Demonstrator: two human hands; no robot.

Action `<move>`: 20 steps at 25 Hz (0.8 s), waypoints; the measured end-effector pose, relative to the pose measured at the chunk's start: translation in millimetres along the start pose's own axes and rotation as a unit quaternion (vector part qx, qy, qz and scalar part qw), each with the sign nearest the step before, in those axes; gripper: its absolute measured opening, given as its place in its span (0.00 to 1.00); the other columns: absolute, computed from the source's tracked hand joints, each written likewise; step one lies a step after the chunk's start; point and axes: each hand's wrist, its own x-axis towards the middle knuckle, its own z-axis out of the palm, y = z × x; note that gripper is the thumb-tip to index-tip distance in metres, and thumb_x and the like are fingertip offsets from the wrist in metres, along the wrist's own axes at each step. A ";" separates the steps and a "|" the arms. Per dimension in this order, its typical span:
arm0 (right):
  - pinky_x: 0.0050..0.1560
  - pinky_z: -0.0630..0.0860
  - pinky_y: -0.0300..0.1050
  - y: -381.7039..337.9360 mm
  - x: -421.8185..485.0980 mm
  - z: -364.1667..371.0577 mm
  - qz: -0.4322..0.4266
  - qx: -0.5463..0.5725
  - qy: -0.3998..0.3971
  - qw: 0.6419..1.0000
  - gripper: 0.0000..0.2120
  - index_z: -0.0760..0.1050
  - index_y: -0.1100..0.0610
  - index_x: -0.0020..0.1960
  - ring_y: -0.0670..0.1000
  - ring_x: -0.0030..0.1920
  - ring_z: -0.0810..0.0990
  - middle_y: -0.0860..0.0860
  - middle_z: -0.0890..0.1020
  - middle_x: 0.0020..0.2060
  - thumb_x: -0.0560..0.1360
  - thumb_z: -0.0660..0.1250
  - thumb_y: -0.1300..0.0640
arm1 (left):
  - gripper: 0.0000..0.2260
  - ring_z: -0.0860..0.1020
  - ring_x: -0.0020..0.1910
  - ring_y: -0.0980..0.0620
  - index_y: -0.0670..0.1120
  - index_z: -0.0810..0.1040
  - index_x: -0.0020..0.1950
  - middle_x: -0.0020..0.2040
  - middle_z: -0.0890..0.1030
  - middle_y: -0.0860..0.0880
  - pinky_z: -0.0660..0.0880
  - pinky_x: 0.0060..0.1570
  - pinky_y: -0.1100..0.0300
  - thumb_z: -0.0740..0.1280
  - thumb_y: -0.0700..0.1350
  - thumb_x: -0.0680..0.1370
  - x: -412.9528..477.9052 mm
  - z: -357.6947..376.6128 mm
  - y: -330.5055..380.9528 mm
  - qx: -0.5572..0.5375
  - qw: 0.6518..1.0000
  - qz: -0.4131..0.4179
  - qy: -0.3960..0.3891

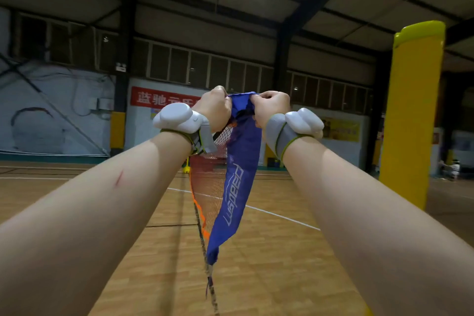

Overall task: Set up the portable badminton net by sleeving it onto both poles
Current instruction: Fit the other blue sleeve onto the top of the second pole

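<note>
the blue sleeve (241,174) of the net is held up in mid-air between two outstretched arms, above the wooden floor (282,264). its top edge is pinched from both sides. the left hand (215,108) is clenched on the left corner and the right hand (269,108) on the right corner, with the cloth bunched between them. the left fingers (220,90) are curled over the hem, and the right fingers (268,96) are curled round it likewise. a white tracker (177,118) is strapped on the left wrist and a second tracker (304,120) on the right.

from the grip the sleeve is hung slanting down and to the left, and it is narrowed to a point at its lower end. white lettering is printed along it. the orange-red mesh (209,179) is joined along the sleeve's left side and is gathered beneath the left hand. below the sleeve's tip a thin dark blurred line (211,287) is seen running to the bottom edge; whether it is a pole or a cord cannot be told.

a yellow padded pillar (413,115) is seen to the right, well apart from the hands. a red banner (159,97) is fixed on the far wall.
</note>
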 end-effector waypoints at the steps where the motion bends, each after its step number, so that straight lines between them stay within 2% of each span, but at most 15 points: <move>1: 0.27 0.69 0.39 -8.4 -2.8 -4.1 0.005 0.019 -0.010 1.000 0.13 0.70 0.56 0.28 0.54 0.23 0.75 0.54 0.73 0.27 0.72 0.64 0.63 | 0.09 0.78 0.50 0.35 0.41 0.70 0.50 0.53 0.78 0.35 0.77 0.51 0.42 0.55 0.46 0.79 -2.9 -4.5 8.0 0.004 1.000 -0.002 0.009; 3: 0.16 0.63 0.30 -22.1 -9.8 -9.3 0.026 0.060 -0.028 0.997 0.09 0.71 0.59 0.36 0.45 0.12 0.70 0.56 0.73 0.31 0.75 0.61 0.65 | 0.06 0.79 0.49 0.35 0.44 0.70 0.47 0.51 0.79 0.35 0.78 0.50 0.41 0.55 0.45 0.79 -6.0 -12.3 17.3 -0.006 1.000 -0.006 0.027; 5: 0.13 0.62 0.29 -33.2 -13.8 -12.6 0.035 0.096 -0.039 0.994 0.11 0.69 0.58 0.36 0.44 0.10 0.69 0.55 0.74 0.30 0.76 0.60 0.65 | 0.06 0.79 0.49 0.37 0.45 0.72 0.47 0.49 0.80 0.37 0.78 0.50 0.42 0.57 0.44 0.78 -7.3 -20.5 24.7 -0.020 0.999 -0.003 0.043; 8: 0.17 0.70 0.33 -46.5 -16.9 -20.3 0.027 0.117 -0.042 0.992 0.14 0.67 0.55 0.32 0.45 0.14 0.72 0.53 0.74 0.27 0.76 0.62 0.64 | 0.08 0.79 0.49 0.42 0.44 0.78 0.50 0.47 0.81 0.42 0.77 0.51 0.51 0.60 0.43 0.77 -13.0 -32.1 38.9 0.003 0.996 0.014 0.091; 10: 0.20 0.74 0.37 -56.4 -18.4 -26.1 0.018 0.111 -0.041 0.993 0.14 0.68 0.55 0.33 0.46 0.16 0.73 0.52 0.74 0.27 0.76 0.63 0.63 | 0.09 0.81 0.46 0.49 0.42 0.80 0.50 0.46 0.82 0.42 0.76 0.47 0.59 0.62 0.42 0.76 -14.8 -40.7 48.7 -0.006 0.993 0.024 0.118; 12: 0.22 0.74 0.38 -70.2 -20.9 -32.7 -0.003 0.097 -0.035 0.995 0.10 0.71 0.58 0.35 0.45 0.14 0.72 0.53 0.74 0.26 0.75 0.63 0.63 | 0.08 0.80 0.32 0.62 0.41 0.81 0.48 0.38 0.81 0.44 0.75 0.35 0.68 0.62 0.40 0.77 -16.9 -49.7 58.1 -0.058 0.992 0.027 0.113; 14: 0.19 0.73 0.37 -84.2 -20.8 -39.1 -0.021 0.097 -0.028 0.995 0.08 0.69 0.59 0.38 0.44 0.13 0.71 0.54 0.74 0.26 0.75 0.63 0.64 | 0.08 0.78 0.24 0.62 0.41 0.79 0.43 0.33 0.79 0.46 0.74 0.25 0.69 0.62 0.38 0.77 -20.6 -56.5 67.4 -0.144 0.985 0.019 0.091; 16: 0.21 0.75 0.39 -94.5 -21.4 -46.0 -0.032 0.090 -0.014 0.995 0.12 0.66 0.57 0.35 0.48 0.17 0.74 0.56 0.75 0.29 0.75 0.64 0.64 | 0.08 0.78 0.22 0.60 0.42 0.77 0.42 0.33 0.78 0.46 0.75 0.24 0.66 0.60 0.36 0.78 -28.1 -62.3 78.0 -0.223 0.972 0.017 0.064; 18: 0.27 0.78 0.43 -100.5 -21.6 -52.9 -0.045 0.070 -0.009 0.996 0.12 0.66 0.55 0.35 0.51 0.24 0.77 0.56 0.76 0.34 0.75 0.65 0.63 | 0.05 0.78 0.21 0.61 0.39 0.75 0.47 0.33 0.77 0.45 0.75 0.23 0.67 0.60 0.35 0.79 -35.7 -66.3 89.4 -0.267 0.962 0.020 0.050; 20: 0.29 0.79 0.42 -103.3 -23.5 -59.7 -0.058 0.058 -0.016 0.997 0.08 0.68 0.57 0.38 0.51 0.27 0.78 0.55 0.77 0.35 0.75 0.65 0.62 | 0.06 0.78 0.20 0.60 0.35 0.75 0.53 0.35 0.78 0.44 0.75 0.23 0.67 0.60 0.34 0.79 -41.2 -69.1 98.6 -0.303 0.952 0.009 0.042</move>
